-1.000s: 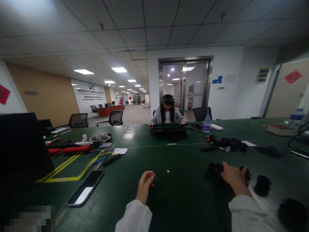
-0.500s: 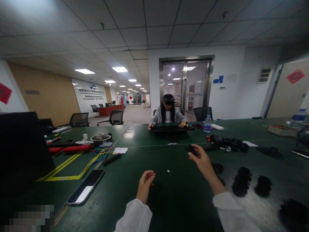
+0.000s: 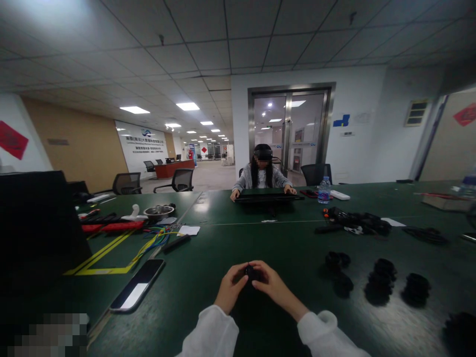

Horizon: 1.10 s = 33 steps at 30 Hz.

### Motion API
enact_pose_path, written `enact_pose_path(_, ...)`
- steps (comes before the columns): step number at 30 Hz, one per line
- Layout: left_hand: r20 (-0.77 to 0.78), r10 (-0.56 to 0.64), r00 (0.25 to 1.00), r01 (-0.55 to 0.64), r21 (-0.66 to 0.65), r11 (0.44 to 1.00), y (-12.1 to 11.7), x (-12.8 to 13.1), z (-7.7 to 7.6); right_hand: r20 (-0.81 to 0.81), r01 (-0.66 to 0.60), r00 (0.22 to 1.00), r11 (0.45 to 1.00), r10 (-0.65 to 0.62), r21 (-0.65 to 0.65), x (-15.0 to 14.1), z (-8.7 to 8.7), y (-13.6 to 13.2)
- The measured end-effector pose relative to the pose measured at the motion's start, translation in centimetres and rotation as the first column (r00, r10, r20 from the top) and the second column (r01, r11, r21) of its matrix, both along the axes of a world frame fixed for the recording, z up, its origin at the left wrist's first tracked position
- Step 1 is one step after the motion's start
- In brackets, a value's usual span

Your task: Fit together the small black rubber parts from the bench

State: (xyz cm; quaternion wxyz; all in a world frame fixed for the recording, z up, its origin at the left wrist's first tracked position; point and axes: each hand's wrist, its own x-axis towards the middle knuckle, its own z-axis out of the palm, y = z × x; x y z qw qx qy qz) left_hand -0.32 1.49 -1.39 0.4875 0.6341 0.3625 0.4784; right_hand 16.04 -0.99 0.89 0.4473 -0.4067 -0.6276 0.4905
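Left hand (image 3: 229,286) and right hand (image 3: 272,284) nearly meeting, fingers of both curled in and pinching small black piece (image 3: 252,272) between them, over green table (image 3: 208,250). Piece mostly covered by fingers; seems roundish. Phone (image 3: 138,286) lying left of left hand. Black parts (image 3: 380,281) in loose group, well to right of right hand. Farther out, coloured wires (image 3: 160,239) ahead-left of left hand; black cable bundle (image 3: 359,221) ahead-right of right hand. Beyond both hands, seated person (image 3: 243,178) gripping dark panel (image 3: 269,198).
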Motion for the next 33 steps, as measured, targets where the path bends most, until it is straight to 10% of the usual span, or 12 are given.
enact_pose_path(33, -0.036, 0.038, 0.999, -0.042, -0.113, 0.993, -0.3, 0.3, 0.3, -0.049, 0.037, 0.998, 0.993, -0.042, -0.114, -0.1, 0.9, -0.4)
